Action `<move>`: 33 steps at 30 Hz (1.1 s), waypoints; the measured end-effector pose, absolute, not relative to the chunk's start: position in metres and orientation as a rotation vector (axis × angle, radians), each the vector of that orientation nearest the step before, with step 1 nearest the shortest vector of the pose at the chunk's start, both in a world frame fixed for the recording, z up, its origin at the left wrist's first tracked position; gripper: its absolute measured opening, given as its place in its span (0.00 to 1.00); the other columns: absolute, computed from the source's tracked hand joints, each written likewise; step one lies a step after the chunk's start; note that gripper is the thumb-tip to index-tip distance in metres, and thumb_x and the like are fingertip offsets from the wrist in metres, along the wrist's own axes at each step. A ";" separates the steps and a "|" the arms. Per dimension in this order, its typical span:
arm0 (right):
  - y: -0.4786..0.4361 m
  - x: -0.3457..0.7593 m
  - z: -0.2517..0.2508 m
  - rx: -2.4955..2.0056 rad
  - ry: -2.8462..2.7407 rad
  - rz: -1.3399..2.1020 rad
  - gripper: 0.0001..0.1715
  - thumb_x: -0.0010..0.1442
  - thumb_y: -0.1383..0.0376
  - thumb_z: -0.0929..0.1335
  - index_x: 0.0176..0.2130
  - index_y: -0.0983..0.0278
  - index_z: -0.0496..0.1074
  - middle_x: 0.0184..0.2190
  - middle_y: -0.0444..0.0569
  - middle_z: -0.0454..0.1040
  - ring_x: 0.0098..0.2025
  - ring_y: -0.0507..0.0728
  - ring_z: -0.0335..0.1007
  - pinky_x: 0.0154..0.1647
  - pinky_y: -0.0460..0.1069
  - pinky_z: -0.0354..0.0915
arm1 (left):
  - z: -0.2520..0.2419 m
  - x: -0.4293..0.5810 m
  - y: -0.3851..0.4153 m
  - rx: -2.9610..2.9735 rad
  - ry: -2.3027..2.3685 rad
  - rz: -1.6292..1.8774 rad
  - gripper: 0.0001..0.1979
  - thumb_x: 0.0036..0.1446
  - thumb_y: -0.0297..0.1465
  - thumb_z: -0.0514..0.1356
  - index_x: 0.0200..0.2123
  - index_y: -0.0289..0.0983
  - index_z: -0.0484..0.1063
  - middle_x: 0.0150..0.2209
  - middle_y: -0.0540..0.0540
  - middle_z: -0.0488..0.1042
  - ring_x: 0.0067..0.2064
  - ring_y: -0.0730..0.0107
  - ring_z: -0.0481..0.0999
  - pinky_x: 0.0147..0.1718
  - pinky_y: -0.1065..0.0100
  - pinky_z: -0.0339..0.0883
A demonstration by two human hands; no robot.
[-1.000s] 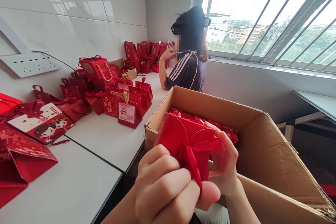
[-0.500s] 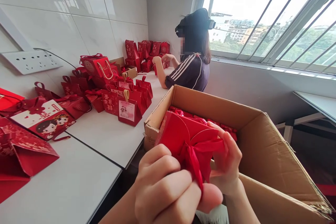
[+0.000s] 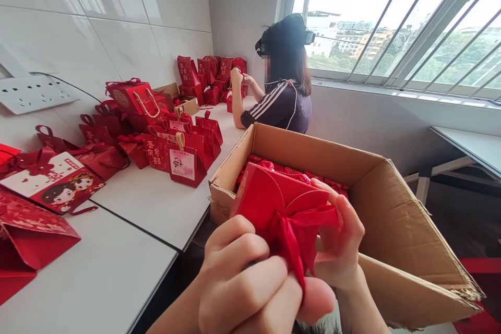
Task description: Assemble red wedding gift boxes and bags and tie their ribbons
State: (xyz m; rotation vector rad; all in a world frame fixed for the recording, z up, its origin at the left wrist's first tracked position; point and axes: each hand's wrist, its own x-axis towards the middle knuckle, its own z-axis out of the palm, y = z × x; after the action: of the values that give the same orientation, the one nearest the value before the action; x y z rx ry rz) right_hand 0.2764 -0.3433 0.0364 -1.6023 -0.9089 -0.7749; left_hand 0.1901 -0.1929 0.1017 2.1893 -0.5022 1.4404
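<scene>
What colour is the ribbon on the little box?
Red ribbon on a red box; head view.

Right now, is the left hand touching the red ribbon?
Touching. The head view shows the tail of the ribbon pinched between thumb and fingers of the left hand.

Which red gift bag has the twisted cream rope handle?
The large bag beside the wall, sitting highest; others carry red ribbons or flat tan loops.

White bench [image 3: 148,209] along the wall, upright red gift bags [image 3: 183,162] clustered midway, flat printed bags [image 3: 55,188] at its near end, further red bags [image 3: 203,75] at the far end
</scene>
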 end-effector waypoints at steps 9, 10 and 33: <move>-0.352 0.285 0.034 -1.581 -0.966 -0.694 0.52 0.56 0.68 0.73 0.68 0.51 0.44 0.66 0.52 0.55 0.67 0.65 0.54 0.56 0.59 0.70 | 0.105 0.206 -0.192 2.096 -0.620 1.347 0.07 0.60 0.29 0.62 0.29 0.38 0.68 0.24 0.53 0.72 0.24 0.75 0.72 0.25 0.66 0.71; -0.355 0.287 0.034 -1.594 -0.969 -0.698 0.54 0.55 0.68 0.74 0.68 0.51 0.44 0.66 0.53 0.55 0.66 0.65 0.54 0.56 0.60 0.70 | 0.107 0.213 -0.189 2.040 -0.607 1.357 0.08 0.60 0.28 0.62 0.28 0.38 0.68 0.23 0.53 0.71 0.24 0.76 0.71 0.23 0.68 0.69; -0.435 0.344 0.032 -0.755 0.196 0.238 0.28 0.54 0.57 0.74 0.53 0.60 0.70 0.47 0.50 0.78 0.50 0.60 0.75 0.50 0.54 0.74 | 0.012 0.331 -0.138 2.727 -0.246 0.246 0.14 0.62 0.38 0.50 0.29 0.41 0.70 0.29 0.52 0.77 0.31 0.64 0.77 0.28 0.66 0.60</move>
State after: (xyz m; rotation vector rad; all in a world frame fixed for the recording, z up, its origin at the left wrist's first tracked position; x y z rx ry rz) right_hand 0.3442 -0.4355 0.0321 -0.7550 0.1957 0.2385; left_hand 0.3314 -0.1385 0.0122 2.7274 -0.2458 0.2459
